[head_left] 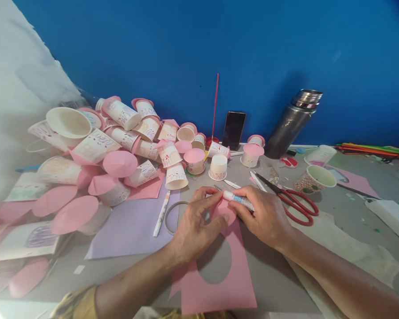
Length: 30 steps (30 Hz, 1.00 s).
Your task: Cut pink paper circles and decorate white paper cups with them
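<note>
My right hand (pixel 264 212) grips a small white glue tube (pixel 238 199) with blue print, its tip pointing left. A pink paper disc (pixel 226 216) is pinched by my left hand (pixel 199 219), thumb on top and fingers along its far edge. The tube's nozzle end meets the disc's far edge, close to my left fingertips; whether glue is coming out cannot be seen. Beneath both hands lies a pink paper sheet (pixel 219 294) with a round hole cut in it. A tape ring (pixel 168 218) and a white marker (pixel 162 213) rest left of my left hand.
Paper cups with pink cone tops (pixel 119 164) are heaped at the left, partly over a lilac sheet (pixel 133 230). Red-handled scissors (pixel 297 204) lie right of my hands. A phone (pixel 234 130) and a dark flask (pixel 291 126) stand along the blue wall.
</note>
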Each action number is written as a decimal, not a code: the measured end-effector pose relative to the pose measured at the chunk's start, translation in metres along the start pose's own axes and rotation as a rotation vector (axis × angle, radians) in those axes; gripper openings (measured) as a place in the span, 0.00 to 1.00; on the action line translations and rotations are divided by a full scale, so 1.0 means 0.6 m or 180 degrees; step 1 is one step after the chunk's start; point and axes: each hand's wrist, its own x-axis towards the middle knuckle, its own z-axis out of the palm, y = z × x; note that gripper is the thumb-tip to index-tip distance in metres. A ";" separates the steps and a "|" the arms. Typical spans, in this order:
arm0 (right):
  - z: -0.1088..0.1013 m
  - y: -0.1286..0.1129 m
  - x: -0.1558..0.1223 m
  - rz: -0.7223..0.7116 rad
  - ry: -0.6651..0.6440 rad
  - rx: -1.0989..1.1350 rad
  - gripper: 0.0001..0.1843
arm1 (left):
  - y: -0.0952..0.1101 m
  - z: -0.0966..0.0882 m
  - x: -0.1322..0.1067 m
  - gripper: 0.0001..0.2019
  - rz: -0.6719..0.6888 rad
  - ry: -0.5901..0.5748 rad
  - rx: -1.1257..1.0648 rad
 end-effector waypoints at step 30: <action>-0.014 -0.005 0.005 -0.0138 -0.0010 -0.0177 0.09 | 0.004 -0.012 0.004 0.12 -0.0314 -0.0334 -0.0247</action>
